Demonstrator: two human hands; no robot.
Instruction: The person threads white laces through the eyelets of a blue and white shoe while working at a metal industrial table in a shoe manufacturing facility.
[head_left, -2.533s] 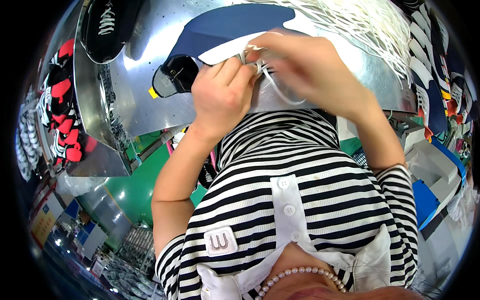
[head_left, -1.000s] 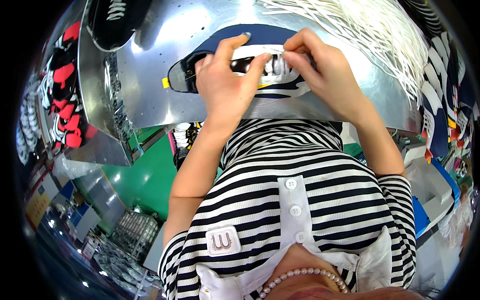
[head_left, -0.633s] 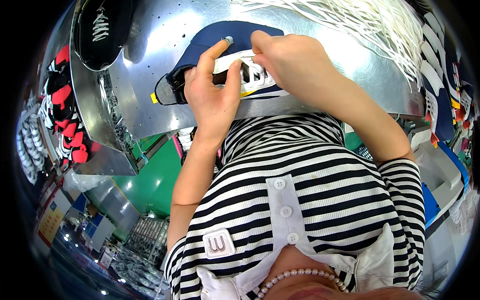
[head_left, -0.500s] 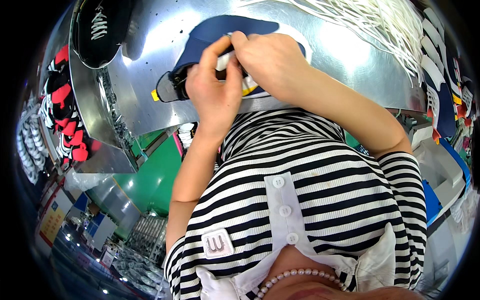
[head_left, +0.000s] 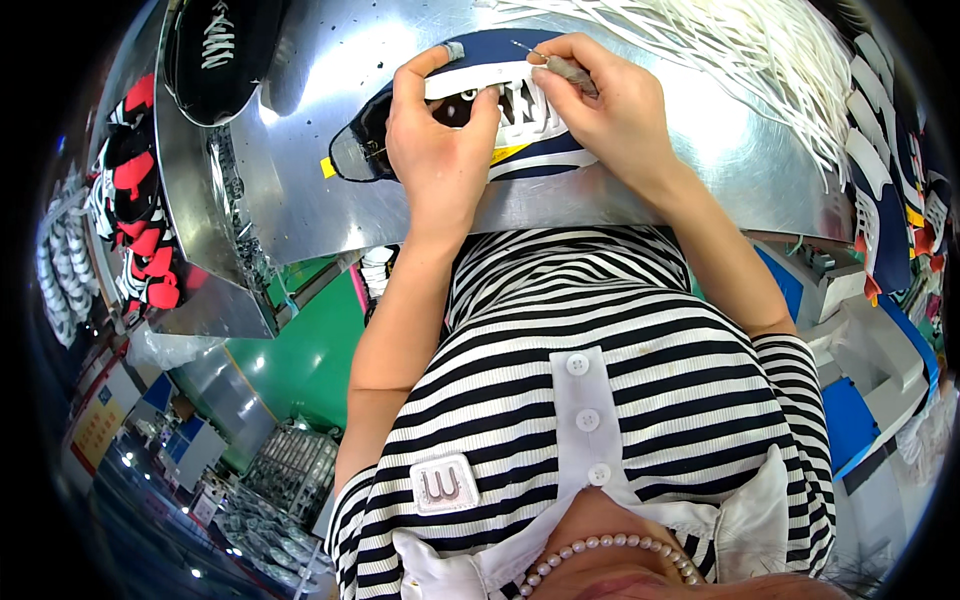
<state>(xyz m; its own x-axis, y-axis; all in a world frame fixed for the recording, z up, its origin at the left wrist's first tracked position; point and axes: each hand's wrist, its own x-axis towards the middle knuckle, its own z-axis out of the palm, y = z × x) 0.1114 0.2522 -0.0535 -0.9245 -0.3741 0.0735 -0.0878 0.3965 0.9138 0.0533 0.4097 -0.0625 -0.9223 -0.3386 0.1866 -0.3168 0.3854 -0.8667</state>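
A navy shoe upper [head_left: 495,44] with white and yellow trim lies on the metal table in front of me. White lace [head_left: 525,115] zigzags across part of its opening, and its dark mesh end points left. My left hand [head_left: 440,145] grips the upper by the white eyelet strip, thumb inside the opening and index finger on the far side. A grey wrap covers that index fingertip. Pinched in my right hand [head_left: 625,115] is a hooked awl [head_left: 572,76] with a thin metal shaft and a wrapped grey handle. Its tip points left, above the upper's far edge.
Loose white laces [head_left: 740,70] spread over the table's far right. At far left lies a black laced shoe upper [head_left: 220,60], near a debris-filled channel [head_left: 228,185]. Red, black and white pieces [head_left: 135,190] hang beyond the left edge; navy and white uppers [head_left: 880,200] stack at right.
My right hand has drawn back to the right from beside the left, and the awl now shows. The upper is turned so its eyelet strip and lacing are visible.
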